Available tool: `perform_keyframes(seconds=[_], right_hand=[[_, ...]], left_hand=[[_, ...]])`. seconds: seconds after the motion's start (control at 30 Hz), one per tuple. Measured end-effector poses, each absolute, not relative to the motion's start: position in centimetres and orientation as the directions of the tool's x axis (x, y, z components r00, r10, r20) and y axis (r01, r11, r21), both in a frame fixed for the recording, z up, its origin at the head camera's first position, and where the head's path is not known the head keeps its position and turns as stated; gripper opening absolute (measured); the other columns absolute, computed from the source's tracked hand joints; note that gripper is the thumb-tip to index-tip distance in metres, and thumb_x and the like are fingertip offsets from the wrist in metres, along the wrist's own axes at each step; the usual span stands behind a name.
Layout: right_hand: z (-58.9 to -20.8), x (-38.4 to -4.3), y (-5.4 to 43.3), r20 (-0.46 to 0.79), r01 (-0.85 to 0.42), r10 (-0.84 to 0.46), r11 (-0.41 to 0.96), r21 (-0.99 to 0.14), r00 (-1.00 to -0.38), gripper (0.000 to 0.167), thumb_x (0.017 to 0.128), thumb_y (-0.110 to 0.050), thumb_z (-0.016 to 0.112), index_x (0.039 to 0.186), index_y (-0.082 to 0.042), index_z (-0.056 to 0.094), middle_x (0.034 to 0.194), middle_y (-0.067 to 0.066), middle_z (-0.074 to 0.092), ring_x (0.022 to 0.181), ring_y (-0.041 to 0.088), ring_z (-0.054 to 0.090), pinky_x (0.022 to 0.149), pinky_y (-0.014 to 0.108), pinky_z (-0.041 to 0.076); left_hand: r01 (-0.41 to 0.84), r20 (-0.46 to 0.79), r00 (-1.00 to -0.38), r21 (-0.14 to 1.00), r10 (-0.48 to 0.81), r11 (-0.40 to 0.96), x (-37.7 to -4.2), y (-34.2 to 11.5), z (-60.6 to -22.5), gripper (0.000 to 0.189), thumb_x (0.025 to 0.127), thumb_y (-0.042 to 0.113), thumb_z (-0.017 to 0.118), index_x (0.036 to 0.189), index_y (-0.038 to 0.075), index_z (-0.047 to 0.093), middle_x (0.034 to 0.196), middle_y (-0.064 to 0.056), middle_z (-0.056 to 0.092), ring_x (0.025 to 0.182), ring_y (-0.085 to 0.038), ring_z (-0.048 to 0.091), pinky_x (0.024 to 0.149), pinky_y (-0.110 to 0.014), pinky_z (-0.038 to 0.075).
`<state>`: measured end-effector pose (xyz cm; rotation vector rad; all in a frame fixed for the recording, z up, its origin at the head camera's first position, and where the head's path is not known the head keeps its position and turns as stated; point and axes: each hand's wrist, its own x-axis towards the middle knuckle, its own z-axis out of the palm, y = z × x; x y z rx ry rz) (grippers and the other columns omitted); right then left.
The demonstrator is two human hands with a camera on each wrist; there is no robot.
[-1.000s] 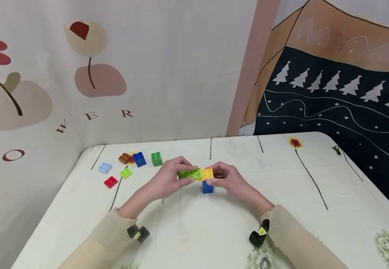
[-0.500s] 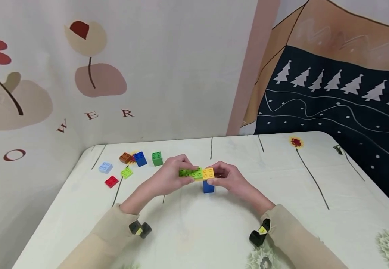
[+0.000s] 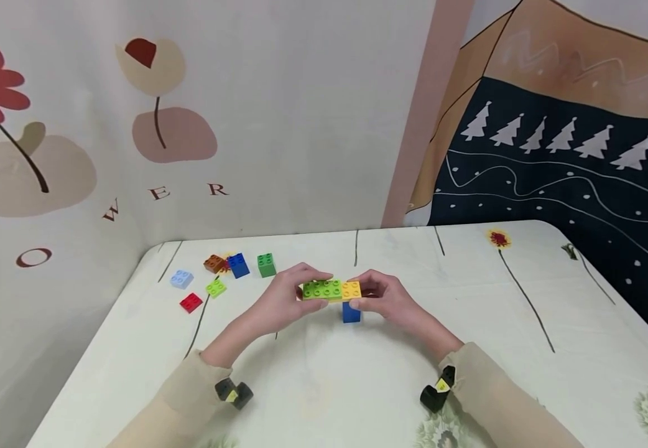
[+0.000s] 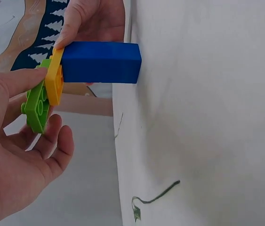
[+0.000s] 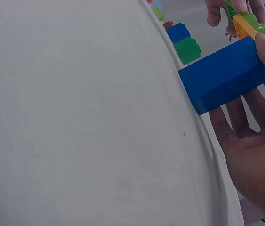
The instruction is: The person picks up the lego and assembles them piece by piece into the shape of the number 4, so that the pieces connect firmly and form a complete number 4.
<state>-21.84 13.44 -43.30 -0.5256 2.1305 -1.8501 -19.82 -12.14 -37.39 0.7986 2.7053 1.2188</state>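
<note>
At the middle of the table, a lime green building brick (image 3: 322, 289) lies across the left part of a yellow building brick (image 3: 351, 290), which caps a stack of blue bricks (image 5: 224, 73). Two rows of lime studs show from above. My left hand (image 3: 282, 298) pinches the lime brick between thumb and forefinger at its front and back sides. In the left wrist view its other fingers curl loosely below. My right hand (image 3: 387, 297) grips the yellow brick's right end, thumb at the front; its remaining fingers lie behind the blue stack (image 4: 101, 62).
Loose bricks lie at the back left: orange-brown (image 3: 214, 263), dark blue (image 3: 238, 266), green (image 3: 266, 265), light blue (image 3: 181, 279), small lime (image 3: 216, 287) and red (image 3: 191, 303). A printed cloth covers the table (image 3: 324, 386); a patterned curtain (image 3: 301, 124) hangs behind it.
My left fingers have moved off the top of the lime brick to its sides, so more of its studs show. My right hand keeps its hold. The head view has shifted slightly.
</note>
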Motion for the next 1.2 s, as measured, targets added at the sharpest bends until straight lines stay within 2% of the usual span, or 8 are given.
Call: perform_keyframes(seconds=[0.27, 0.47, 0.73, 0.9, 1.07, 1.2], right_hand=[[-43.5, -22.0, 13.3, 0.034, -0.093, -0.438, 0.115, -0.989, -0.898, 0.036, 0.092, -0.011, 0.077, 0.124, 0.0, 0.063, 0.121, 0.015, 0.067, 0.104, 0.027, 0.064, 0.086, 0.027, 0.057], [-43.5, -21.9, 13.4, 0.019, -0.076, -0.427, 0.116, -0.99, -0.904, 0.036, 0.091, -0.009, 0.077, 0.124, -0.001, 0.064, 0.119, 0.015, 0.068, 0.103, 0.025, 0.065, 0.084, 0.028, 0.058], [-43.5, -21.9, 13.2, 0.006, -0.062, -0.422, 0.119, -0.991, -0.906, 0.037, 0.09, -0.009, 0.078, 0.124, -0.002, 0.064, 0.12, 0.014, 0.068, 0.103, 0.027, 0.064, 0.084, 0.029, 0.058], [-43.6, -21.9, 13.2, 0.019, -0.074, -0.432, 0.111, -0.991, -0.902, 0.037, 0.091, -0.011, 0.078, 0.124, -0.002, 0.064, 0.12, 0.015, 0.067, 0.103, 0.027, 0.064, 0.085, 0.029, 0.058], [-43.6, -21.9, 13.3, 0.013, -0.069, -0.425, 0.116, -0.991, -0.905, 0.038, 0.091, -0.011, 0.078, 0.125, -0.002, 0.064, 0.12, 0.014, 0.067, 0.104, 0.027, 0.064, 0.085, 0.028, 0.057], [-43.6, -21.9, 13.4, 0.016, -0.073, -0.426, 0.117, -0.99, -0.905, 0.038, 0.091, -0.011, 0.078, 0.125, -0.002, 0.064, 0.12, 0.014, 0.067, 0.105, 0.027, 0.064, 0.085, 0.028, 0.057]], left_hand=[[0.395, 0.145, -0.895, 0.699, 0.423, 0.596, -19.3, -15.2, -37.3, 0.057, 0.087, 0.01, 0.083, 0.14, 0.01, 0.063, 0.123, -0.007, 0.064, 0.108, -0.031, 0.06, 0.08, -0.032, 0.055], [0.412, 0.192, -0.899, 0.674, 0.394, 0.613, -19.2, -18.1, -37.8, 0.054, 0.086, 0.008, 0.084, 0.137, 0.008, 0.065, 0.12, -0.006, 0.065, 0.106, -0.032, 0.06, 0.079, -0.03, 0.056], [0.361, 0.244, -0.932, 0.682, 0.268, 0.636, -18.8, -22.0, -37.3, 0.046, 0.087, 0.009, 0.083, 0.131, 0.006, 0.068, 0.117, -0.006, 0.066, 0.104, -0.025, 0.059, 0.079, -0.026, 0.054], [0.347, 0.28, -0.936, 0.627, 0.214, 0.697, -18.8, -25.6, -37.5, 0.04, 0.089, 0.01, 0.081, 0.126, 0.004, 0.07, 0.114, -0.009, 0.068, 0.1, -0.024, 0.059, 0.076, -0.021, 0.053], [0.26, 0.24, -0.962, 0.637, 0.133, 0.726, -18.4, -29.1, -37.8, 0.04, 0.093, 0.017, 0.079, 0.129, 0.002, 0.069, 0.117, -0.015, 0.068, 0.097, -0.017, 0.056, 0.075, -0.014, 0.05], [0.178, 0.185, -0.98, 0.657, 0.072, 0.732, -18.3, -31.3, -38.4, 0.045, 0.094, 0.019, 0.077, 0.133, 0.0, 0.065, 0.12, -0.019, 0.067, 0.098, -0.017, 0.054, 0.073, -0.015, 0.05]])
